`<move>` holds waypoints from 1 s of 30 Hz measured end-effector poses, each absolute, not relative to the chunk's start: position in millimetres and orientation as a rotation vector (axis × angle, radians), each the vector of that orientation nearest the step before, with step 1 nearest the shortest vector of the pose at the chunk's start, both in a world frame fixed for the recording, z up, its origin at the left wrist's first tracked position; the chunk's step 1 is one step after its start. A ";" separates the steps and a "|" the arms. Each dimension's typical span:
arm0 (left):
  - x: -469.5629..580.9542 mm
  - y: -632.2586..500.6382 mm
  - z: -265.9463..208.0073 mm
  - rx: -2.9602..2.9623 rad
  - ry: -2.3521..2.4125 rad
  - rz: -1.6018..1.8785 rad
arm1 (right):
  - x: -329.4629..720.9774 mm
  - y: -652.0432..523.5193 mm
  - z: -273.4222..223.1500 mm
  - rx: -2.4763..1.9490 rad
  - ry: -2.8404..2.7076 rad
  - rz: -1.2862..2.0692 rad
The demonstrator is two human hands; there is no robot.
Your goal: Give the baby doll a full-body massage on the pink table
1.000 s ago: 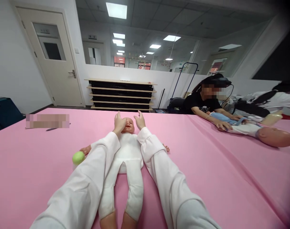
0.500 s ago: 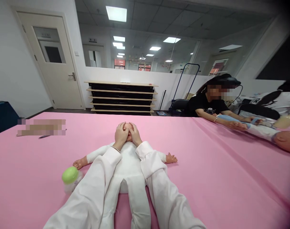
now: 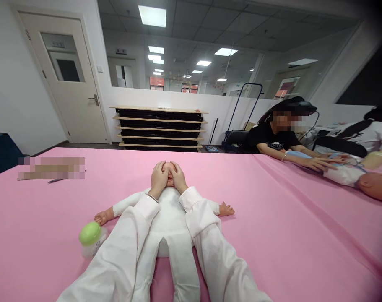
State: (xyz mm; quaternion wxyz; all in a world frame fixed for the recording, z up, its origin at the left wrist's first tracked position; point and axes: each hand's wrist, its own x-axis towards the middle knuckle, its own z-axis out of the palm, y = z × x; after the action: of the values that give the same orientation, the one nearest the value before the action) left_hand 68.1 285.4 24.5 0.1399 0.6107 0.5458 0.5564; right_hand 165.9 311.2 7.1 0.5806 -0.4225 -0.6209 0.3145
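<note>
A baby doll (image 3: pixel 168 218) in a white suit lies on its back on the pink cloth (image 3: pixel 291 235), its arms spread to both sides and its legs toward me. My left hand (image 3: pixel 159 178) curves around the left side of the doll's head, fingers over the crown and thumb on the forehead. On the opposite side, my right hand (image 3: pixel 179 178) cups the head in the same way. Both thumbs come close together, and much of the doll's face is hidden beneath my hands. By the doll's outstretched left-side hand stands a translucent bottle (image 3: pixel 92 241) with a green cap.
A blurred-out item (image 3: pixel 54 167) lies at the table's far left. At the right, a person (image 3: pixel 275 136) in black reaches over another doll (image 3: pixel 344 175). Behind the table are a stack of folded tables (image 3: pixel 159 128) and a blue trolley handle (image 3: pixel 244 105).
My hands stay around the doll's head, with hardly any shift. The co-worker's hand at the right has lifted and spread over the other doll.
</note>
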 end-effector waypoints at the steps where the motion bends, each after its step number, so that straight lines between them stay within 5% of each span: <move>1: 68.1 286.1 24.0 1.752 1.573 1.616 | 165.4 311.7 7.0 -0.996 -1.444 0.737; 30: 67.2 286.4 24.9 1.711 1.524 1.614 | 166.4 302.6 13.6 -1.043 -1.443 0.651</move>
State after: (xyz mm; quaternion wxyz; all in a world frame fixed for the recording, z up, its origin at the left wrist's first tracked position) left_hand 67.2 286.4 24.9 0.1686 0.6018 0.5358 0.5677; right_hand 166.4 302.6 13.6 0.5834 -0.4468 -0.6182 0.2790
